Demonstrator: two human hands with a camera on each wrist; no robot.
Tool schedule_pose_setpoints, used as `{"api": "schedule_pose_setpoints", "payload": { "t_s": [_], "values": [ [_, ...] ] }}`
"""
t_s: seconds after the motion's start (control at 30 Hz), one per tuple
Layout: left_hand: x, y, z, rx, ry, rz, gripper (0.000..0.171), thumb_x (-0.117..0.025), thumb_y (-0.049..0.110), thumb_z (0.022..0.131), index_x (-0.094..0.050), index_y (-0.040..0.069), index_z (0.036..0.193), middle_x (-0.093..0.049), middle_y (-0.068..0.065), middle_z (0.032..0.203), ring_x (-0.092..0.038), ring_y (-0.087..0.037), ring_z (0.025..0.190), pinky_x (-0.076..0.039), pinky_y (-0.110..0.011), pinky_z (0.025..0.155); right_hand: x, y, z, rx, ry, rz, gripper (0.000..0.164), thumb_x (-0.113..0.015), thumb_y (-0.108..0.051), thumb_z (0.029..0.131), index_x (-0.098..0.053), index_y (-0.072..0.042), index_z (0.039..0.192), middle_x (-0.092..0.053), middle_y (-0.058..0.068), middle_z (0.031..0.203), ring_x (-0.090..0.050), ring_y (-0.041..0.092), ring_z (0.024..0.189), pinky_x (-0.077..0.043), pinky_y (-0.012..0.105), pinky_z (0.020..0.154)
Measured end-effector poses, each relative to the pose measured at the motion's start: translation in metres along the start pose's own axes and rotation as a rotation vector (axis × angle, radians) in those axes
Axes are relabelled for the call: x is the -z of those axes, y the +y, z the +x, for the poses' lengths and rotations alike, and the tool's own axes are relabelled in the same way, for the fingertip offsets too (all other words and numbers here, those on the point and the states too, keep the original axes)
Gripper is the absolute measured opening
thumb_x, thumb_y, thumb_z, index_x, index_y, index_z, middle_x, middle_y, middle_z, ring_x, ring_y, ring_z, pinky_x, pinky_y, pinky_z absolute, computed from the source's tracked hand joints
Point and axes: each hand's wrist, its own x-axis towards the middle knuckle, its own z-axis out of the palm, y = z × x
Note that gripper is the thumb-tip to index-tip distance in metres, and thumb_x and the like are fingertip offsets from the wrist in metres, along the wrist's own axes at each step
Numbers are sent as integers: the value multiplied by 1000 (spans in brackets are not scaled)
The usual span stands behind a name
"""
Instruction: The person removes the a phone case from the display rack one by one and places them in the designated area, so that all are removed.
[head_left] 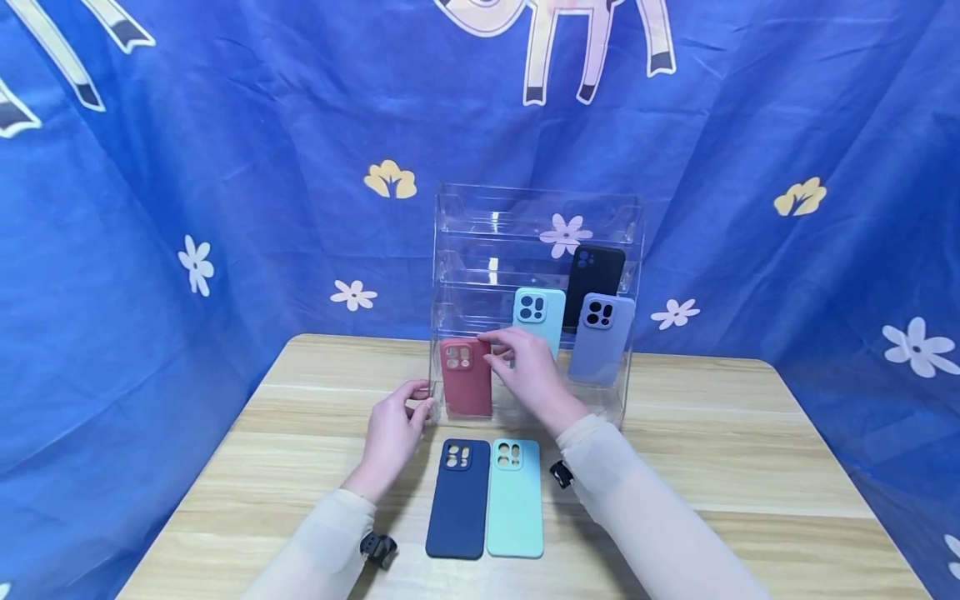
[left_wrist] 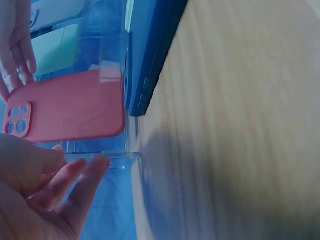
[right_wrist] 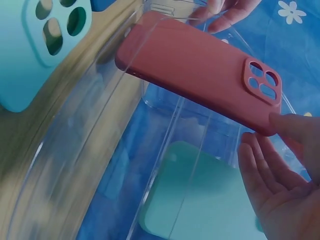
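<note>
The clear rack [head_left: 480,279] at frame centre carries the red phone case [head_left: 467,387] just below centre, likely light, bendable and best held by its edges, the right hand [head_left: 528,367] pinching its upper-right corner, the left hand [head_left: 393,425] loosely curved beside the rack.

The red case [head_left: 468,390], navy case [head_left: 457,517], two aqua cases [head_left: 515,517], lavender case [head_left: 597,354] and black case [head_left: 602,271] are showing plain colour. White flowers [head_left: 197,265] are patterning the blue cloth [head_left: 285,208]; pale grain is streaking the table [head_left: 720,433].
</note>
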Motion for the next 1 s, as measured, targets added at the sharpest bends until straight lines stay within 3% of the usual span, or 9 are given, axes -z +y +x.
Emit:
{"api": "schedule_pose_setpoints", "payload": {
  "t_s": [0.47,1.0],
  "values": [
    [-1,0,-1,17,12,-50,33,-69,10,99,-66,6,131,-75,-14,114,-76,-31,75,-58,-21,56,-4,7,-2,4,91,27,19,-73,-5,95,-78,-12,112,-76,5,106,-74,15,87,-63,22,80],
    [-2,-2,1,17,11,-49,32,-70,10,98,-67,6,130,-76,-14,113,-75,-29,70,-57,-21,54,0,13,-8,12,118,24,19,-75,-7,94,-79,-15,111,-77,2,106,-74,12,86,-62,20,79]
  ]
}}
